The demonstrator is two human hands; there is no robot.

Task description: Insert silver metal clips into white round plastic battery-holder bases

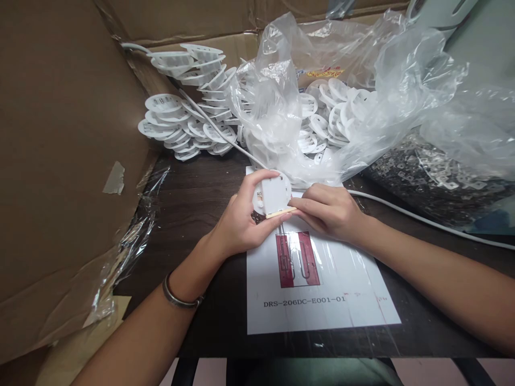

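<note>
My left hand (245, 214) is closed around a round white plastic part (274, 194), thumb below and fingers above its rim. The part is tilted up, with a flat rectangular block on its face. Along its lower edge lies a thin cream-coloured strip (280, 213). My right hand (328, 210) pinches at the strip's right end, its fingertips touching the part's lower right side. Both hands are above a printed sheet (314, 316) with a red and white picture. Small dark bits show beneath the left hand; I cannot make out what they are.
Stacks of round white parts (164, 118) stand at the back left. A clear plastic bag (277, 102) holds more of them at the back. Many small metal pieces (434, 171) lie in a bag at right. A white cable (402, 206) crosses the table. Cardboard (60, 134) walls the left.
</note>
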